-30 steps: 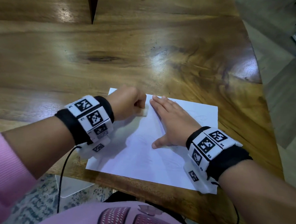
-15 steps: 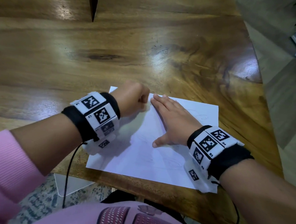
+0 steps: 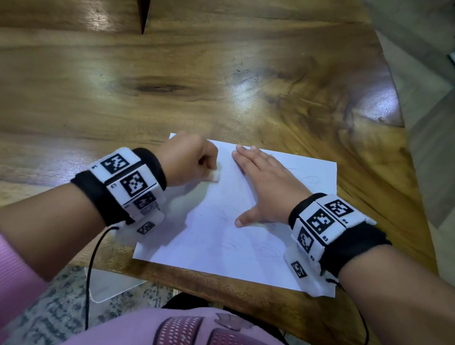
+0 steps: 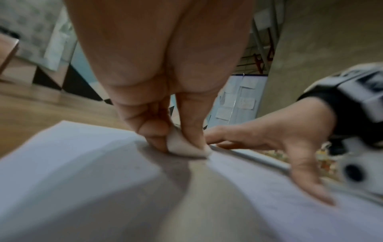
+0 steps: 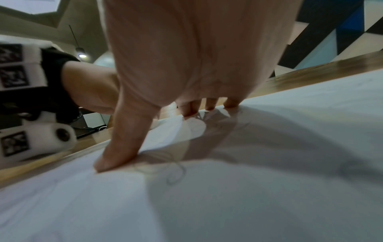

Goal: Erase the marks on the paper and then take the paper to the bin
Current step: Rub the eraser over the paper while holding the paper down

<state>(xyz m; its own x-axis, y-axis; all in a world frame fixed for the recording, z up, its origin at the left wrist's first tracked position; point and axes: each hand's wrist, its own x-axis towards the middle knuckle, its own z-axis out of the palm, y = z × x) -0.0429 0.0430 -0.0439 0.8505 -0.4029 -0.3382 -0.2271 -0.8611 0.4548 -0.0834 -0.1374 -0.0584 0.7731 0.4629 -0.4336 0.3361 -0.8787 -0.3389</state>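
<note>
A white sheet of paper (image 3: 217, 238) lies near the front edge of the wooden table (image 3: 173, 89), with faint pencil scribbles (image 3: 264, 249) on it. My left hand (image 3: 190, 159) pinches a small white eraser (image 3: 215, 174) and holds it against the paper near the sheet's far left part. In the left wrist view the eraser (image 4: 182, 145) sits between thumb and fingers, touching the paper (image 4: 82, 163). My right hand (image 3: 260, 182) lies flat on the sheet with fingers straight, pressing it down. The right wrist view shows that thumb and fingertips (image 5: 209, 106) on the paper (image 5: 269, 147), beside a scribble (image 5: 176, 173).
The table's front edge (image 3: 240, 295) runs just below the paper, and its right edge curves away to a grey floor (image 3: 435, 158). A dark notch (image 3: 143, 7) cuts into the tabletop at the far left. A patterned rug (image 3: 52, 321) lies under the table.
My left hand with the eraser moved a little away along the paper half a second ago and has come back slightly toward me. The right hand has stayed flat on the sheet.
</note>
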